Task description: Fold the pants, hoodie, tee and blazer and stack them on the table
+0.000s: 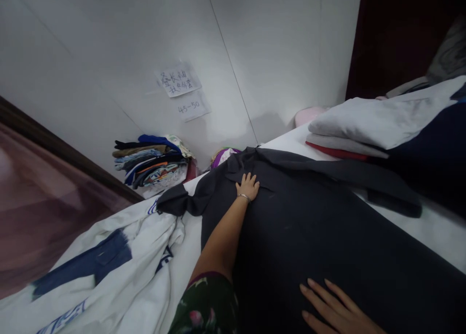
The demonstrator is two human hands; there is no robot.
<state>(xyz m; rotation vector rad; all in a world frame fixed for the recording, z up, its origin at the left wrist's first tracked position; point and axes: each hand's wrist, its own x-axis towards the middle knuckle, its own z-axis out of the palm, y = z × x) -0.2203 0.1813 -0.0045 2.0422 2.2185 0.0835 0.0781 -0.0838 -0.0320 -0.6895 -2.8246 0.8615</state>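
Observation:
A long dark coat (291,227) lies spread on a white surface, its collar end toward the wall and its sleeves out to both sides. My left hand (248,187), with a bracelet at the wrist, rests on the coat just below the collar, fingers spread. At the lower right, my right hand (333,307) lies over the coat's body with its fingers stretched out; part of it is cut off by the frame's bottom edge. Neither hand grips the cloth.
White garments with blue patches (120,266) lie to the left. Folded clothes (156,161) are stacked by the wall. At right are folded grey and white clothes (367,123) and dark cloth (433,149). Handwritten paper notes (182,89) hang on the wall. A pinkish sheer curtain (47,208) hangs left.

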